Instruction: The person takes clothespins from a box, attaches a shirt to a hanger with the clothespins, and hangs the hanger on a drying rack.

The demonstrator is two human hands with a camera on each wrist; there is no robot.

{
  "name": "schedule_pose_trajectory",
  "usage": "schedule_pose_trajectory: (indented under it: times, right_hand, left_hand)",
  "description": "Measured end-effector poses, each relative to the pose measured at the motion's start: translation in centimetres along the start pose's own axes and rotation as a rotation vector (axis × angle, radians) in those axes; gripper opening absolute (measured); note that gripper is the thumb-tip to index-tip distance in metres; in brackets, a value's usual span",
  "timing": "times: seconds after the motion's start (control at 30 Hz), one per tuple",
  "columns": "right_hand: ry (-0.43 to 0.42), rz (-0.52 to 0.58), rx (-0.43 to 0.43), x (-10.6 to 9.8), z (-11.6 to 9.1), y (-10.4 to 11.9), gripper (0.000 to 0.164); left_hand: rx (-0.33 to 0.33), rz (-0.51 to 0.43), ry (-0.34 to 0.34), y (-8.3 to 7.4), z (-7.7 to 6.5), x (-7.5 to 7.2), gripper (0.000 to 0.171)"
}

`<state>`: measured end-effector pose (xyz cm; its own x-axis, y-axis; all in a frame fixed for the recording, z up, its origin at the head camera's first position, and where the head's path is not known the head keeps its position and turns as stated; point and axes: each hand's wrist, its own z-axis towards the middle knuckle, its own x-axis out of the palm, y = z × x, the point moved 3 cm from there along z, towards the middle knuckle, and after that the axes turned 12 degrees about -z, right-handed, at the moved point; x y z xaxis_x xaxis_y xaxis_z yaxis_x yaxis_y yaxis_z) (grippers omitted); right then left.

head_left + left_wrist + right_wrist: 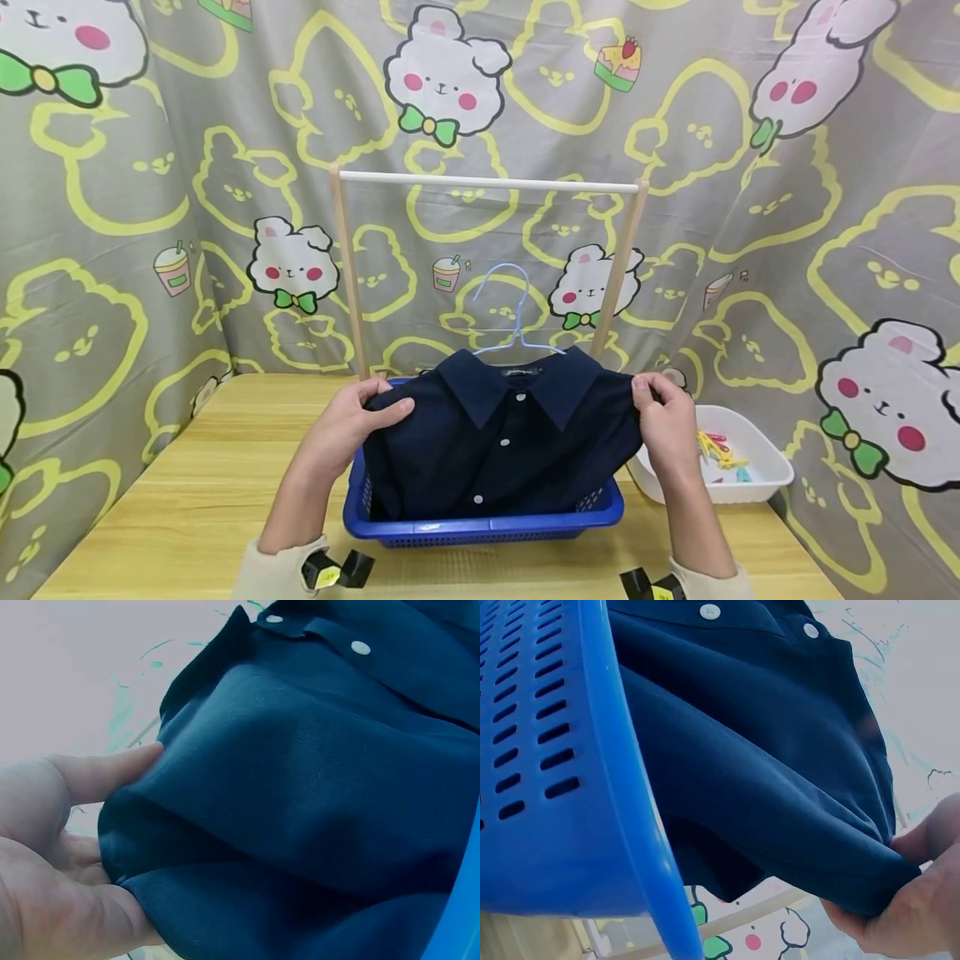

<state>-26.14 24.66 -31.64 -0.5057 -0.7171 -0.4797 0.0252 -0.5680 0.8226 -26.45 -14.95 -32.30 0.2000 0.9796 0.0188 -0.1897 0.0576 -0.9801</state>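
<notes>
Shirt, navy collared cloth, pinched by both hands; uneven tugging could dislodge blue wire hanger between.

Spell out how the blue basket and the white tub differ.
The blue basket has slotted walls; the white tub has a visible wall that looks solid. The basket holds part of the navy collared shirt; the tub holds small colourful clips. Both are open-topped and stand on the wooden table.

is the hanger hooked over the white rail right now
No, in the head view the hanger has its hook well below the white rail, showing just above the navy shirt.
</notes>
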Motion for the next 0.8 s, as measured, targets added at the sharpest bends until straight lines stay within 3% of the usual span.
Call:
schedule_pose_trajectory:
  times: [0.43,0.63,0.8]
  right_hand:
    - [0.098,-0.064,-0.046,-0.3,0.1,0.2,0.042]
    - [0.152,-0.162,-0.11,-0.8,0.3,0.0,0.054]
    - [0.147,-0.222,-0.146,-1.3,0.7,-0.7,0.057]
  left_hand:
    - [-0.028,-0.033,-0.01,0.2,0.3,-0.5,0.02]
    - [-0.04,-0.034,-0.044,0.1,0.3,-0.8,0.014]
    - [-0.056,-0.019,-0.067,0.2,0.3,-1.3,0.013]
